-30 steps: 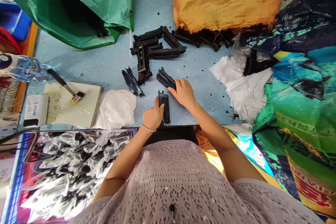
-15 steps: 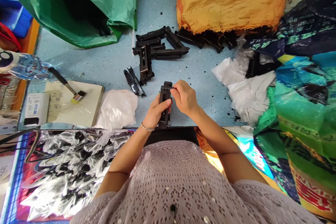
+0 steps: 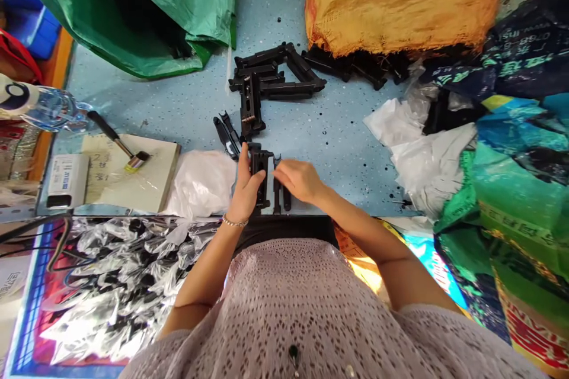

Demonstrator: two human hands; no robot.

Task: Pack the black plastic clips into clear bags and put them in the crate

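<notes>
In the head view a black plastic bracket [image 3: 259,179] with a slotted middle stands near the front edge of the table. My left hand [image 3: 243,194] is closed round its left side, thumb across its face. Fingers of my right hand [image 3: 303,180] pinch the top of a slim black leg piece [image 3: 277,190] just right of the bracket. Whether leg and bracket are joined I cannot tell. A pair of thin black clip-ended parts [image 3: 226,131] lies beyond my left hand. Behind them is a loose pile of similar black brackets [image 3: 291,90].
An orange woven sack [image 3: 400,0] and a green bag [image 3: 195,6] lie at the back. Left are a brush [image 3: 113,136] on a pad [image 3: 157,180], a white box [image 3: 66,180] and a plastic bag [image 3: 202,180]. White gloves [image 3: 431,154] lie right; a crate of bagged parts [image 3: 124,290] stands below.
My left hand has shifted left with the bracket. My right hand is lower and a little left, and a slim leg piece now shows apart from the bracket's right side.
</notes>
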